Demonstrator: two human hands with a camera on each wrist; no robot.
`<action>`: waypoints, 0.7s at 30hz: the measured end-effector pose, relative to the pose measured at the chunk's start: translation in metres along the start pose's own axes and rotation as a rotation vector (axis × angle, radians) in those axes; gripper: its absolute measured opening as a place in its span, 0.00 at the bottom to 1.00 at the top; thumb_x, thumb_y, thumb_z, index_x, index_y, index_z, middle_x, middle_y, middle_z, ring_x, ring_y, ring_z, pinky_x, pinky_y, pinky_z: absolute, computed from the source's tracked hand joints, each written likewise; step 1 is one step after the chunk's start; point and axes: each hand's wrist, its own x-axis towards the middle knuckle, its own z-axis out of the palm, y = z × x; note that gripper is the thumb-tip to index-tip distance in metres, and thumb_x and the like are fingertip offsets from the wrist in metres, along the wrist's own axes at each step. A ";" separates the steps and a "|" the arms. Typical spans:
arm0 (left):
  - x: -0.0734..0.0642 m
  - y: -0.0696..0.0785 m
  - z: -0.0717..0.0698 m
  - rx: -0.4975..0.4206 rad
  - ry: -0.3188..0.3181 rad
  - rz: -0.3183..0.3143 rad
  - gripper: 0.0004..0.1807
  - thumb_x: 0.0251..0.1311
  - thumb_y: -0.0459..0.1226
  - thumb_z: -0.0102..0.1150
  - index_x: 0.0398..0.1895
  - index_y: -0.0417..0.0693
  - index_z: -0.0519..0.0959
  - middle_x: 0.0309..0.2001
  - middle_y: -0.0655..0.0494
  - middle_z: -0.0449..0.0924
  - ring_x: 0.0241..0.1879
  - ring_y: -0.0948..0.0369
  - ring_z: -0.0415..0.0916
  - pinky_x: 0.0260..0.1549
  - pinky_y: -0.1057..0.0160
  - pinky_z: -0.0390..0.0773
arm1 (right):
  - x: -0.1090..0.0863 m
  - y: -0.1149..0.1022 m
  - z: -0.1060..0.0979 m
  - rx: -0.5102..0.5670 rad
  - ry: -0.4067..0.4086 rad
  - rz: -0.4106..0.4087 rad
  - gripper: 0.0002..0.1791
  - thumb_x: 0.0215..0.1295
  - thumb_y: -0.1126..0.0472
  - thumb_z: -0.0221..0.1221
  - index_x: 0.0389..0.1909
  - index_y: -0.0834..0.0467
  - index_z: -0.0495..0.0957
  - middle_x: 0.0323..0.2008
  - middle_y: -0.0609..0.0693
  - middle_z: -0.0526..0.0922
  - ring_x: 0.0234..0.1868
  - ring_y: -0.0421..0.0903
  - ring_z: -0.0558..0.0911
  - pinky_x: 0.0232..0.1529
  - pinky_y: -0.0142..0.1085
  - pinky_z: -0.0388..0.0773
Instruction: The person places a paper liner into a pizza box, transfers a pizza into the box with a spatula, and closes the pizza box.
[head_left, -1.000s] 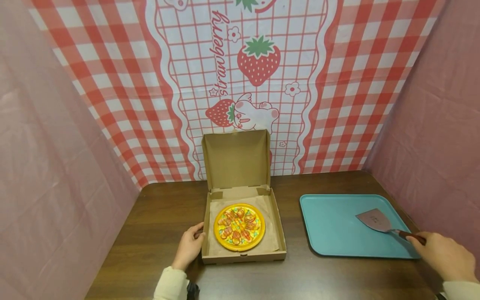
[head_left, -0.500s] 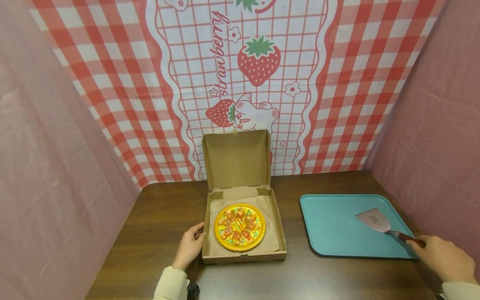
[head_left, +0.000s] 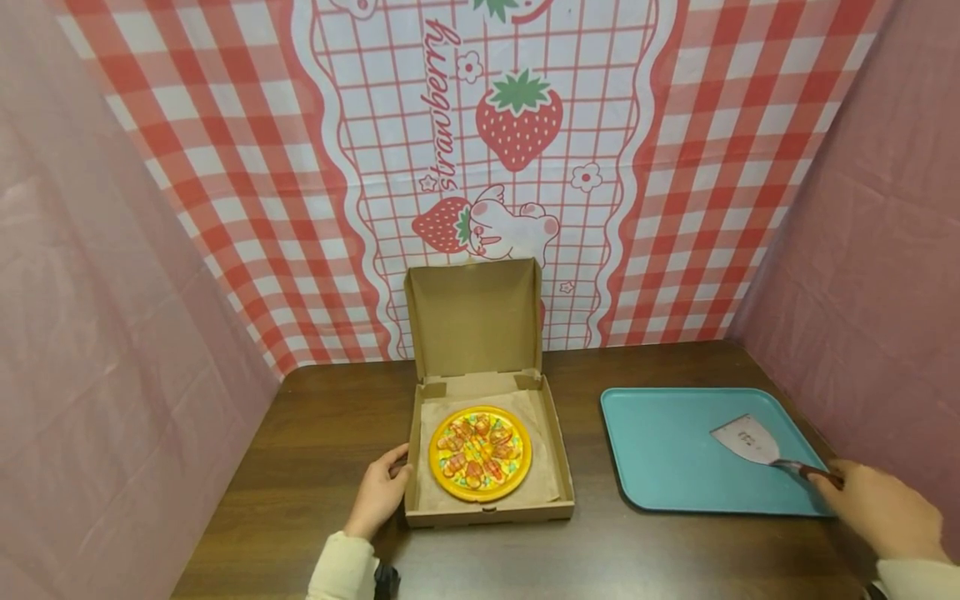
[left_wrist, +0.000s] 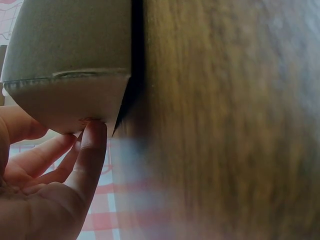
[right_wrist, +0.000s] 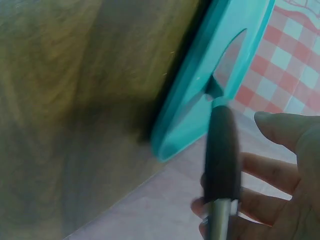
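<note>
A round toy pizza (head_left: 480, 454) lies on brown paper in the cardboard pizza box (head_left: 564, 492), whose lid stands up at the back. My left hand (head_left: 381, 492) is at the box's left side; in the left wrist view its fingertips touch the cardboard side wall (left_wrist: 70, 102). On the right, my right hand (head_left: 885, 510) holds a spatula by its dark handle (right_wrist: 222, 155), its fingers curled behind it and the thumb lifted away. The spatula's metal blade (head_left: 745, 439) points left, low over the blue tray (head_left: 660, 475).
Brown wooden tabletop (head_left: 322, 442) shows around the box and tray. A red-checked strawberry cloth (head_left: 517, 125) hangs close behind the lid. Pink curtains (head_left: 112, 292) bound the left and right sides.
The spatula and my right hand have shifted slightly left and up in the head view. The pizza, box and my left hand stay nearly in place.
</note>
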 end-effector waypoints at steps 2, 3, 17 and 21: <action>0.000 0.000 0.000 -0.008 -0.004 0.007 0.22 0.66 0.28 0.51 0.63 0.27 0.70 0.55 0.30 0.78 0.51 0.44 0.81 0.43 0.59 0.84 | 0.003 -0.005 -0.001 -0.016 0.030 -0.029 0.29 0.69 0.42 0.54 0.41 0.69 0.78 0.26 0.63 0.80 0.27 0.55 0.79 0.23 0.49 0.74; 0.000 0.000 -0.001 -0.011 -0.005 0.007 0.22 0.66 0.28 0.51 0.63 0.26 0.70 0.55 0.30 0.77 0.51 0.44 0.81 0.43 0.58 0.84 | 0.004 -0.008 -0.001 -0.022 0.044 -0.041 0.30 0.69 0.42 0.54 0.43 0.69 0.78 0.28 0.66 0.80 0.28 0.59 0.80 0.25 0.51 0.75; 0.000 0.000 -0.001 -0.009 -0.015 0.000 0.23 0.67 0.28 0.51 0.63 0.25 0.69 0.57 0.29 0.75 0.54 0.42 0.79 0.47 0.55 0.83 | 0.020 -0.110 0.000 0.214 0.098 -0.195 0.37 0.72 0.39 0.48 0.63 0.68 0.70 0.54 0.72 0.78 0.46 0.69 0.81 0.35 0.58 0.77; 0.001 -0.001 -0.001 -0.010 -0.018 0.002 0.23 0.67 0.28 0.51 0.63 0.25 0.68 0.58 0.29 0.75 0.53 0.42 0.79 0.47 0.54 0.83 | 0.024 -0.144 0.013 0.330 0.098 -0.237 0.37 0.72 0.41 0.49 0.67 0.67 0.67 0.57 0.71 0.77 0.52 0.70 0.78 0.43 0.60 0.77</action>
